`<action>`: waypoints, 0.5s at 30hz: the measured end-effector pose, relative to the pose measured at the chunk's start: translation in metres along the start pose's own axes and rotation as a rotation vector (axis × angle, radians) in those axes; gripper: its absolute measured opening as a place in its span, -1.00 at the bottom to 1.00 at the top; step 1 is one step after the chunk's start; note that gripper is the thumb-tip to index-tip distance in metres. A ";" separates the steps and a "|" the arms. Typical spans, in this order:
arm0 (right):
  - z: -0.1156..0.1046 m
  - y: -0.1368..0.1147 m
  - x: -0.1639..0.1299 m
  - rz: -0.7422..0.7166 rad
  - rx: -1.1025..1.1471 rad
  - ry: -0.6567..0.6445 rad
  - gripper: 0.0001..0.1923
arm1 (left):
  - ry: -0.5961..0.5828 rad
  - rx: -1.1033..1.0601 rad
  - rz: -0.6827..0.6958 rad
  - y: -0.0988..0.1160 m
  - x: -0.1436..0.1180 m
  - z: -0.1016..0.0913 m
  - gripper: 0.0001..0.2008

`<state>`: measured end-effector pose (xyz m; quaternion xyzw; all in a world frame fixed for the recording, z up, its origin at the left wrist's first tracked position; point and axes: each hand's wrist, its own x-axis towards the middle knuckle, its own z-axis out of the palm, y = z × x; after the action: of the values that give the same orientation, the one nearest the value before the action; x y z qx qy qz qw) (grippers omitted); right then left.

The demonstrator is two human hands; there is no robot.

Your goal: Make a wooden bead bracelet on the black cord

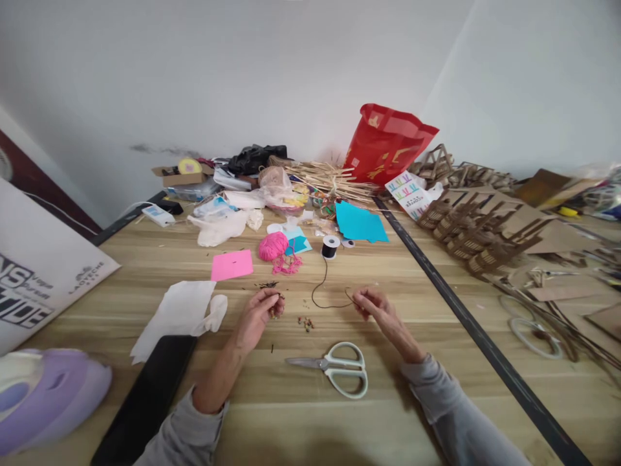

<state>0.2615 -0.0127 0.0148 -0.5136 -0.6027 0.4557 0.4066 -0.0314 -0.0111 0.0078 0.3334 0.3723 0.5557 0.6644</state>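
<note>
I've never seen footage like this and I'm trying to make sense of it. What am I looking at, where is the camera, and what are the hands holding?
There is no machine here: a person works with two bare hands, and the single picture comes from a camera worn on their head, looking down at a wooden table. The right hand pinches the end of a thin black cord that runs back to a small spool. The left hand pinches something tiny, too small to identify. Between them lie a few small beads. White-handled scissors lie nearer the person. Farther back are pink yarn, pink paper and a red bag.
</note>
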 end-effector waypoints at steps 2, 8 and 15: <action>-0.007 0.003 -0.005 -0.035 -0.209 -0.020 -0.57 | -0.025 -0.002 -0.041 0.001 0.000 0.003 -0.76; 0.009 -0.006 -0.007 -0.267 -0.432 0.039 -0.73 | -0.148 -0.074 -0.124 0.002 -0.004 0.025 -0.78; 0.058 -0.019 -0.003 -0.088 0.078 -0.360 -0.61 | -0.306 -0.144 -0.198 -0.004 -0.014 0.057 -0.81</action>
<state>0.2021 -0.0244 0.0181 -0.3805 -0.6695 0.5451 0.3314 0.0185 -0.0278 0.0343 0.3271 0.2572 0.4558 0.7868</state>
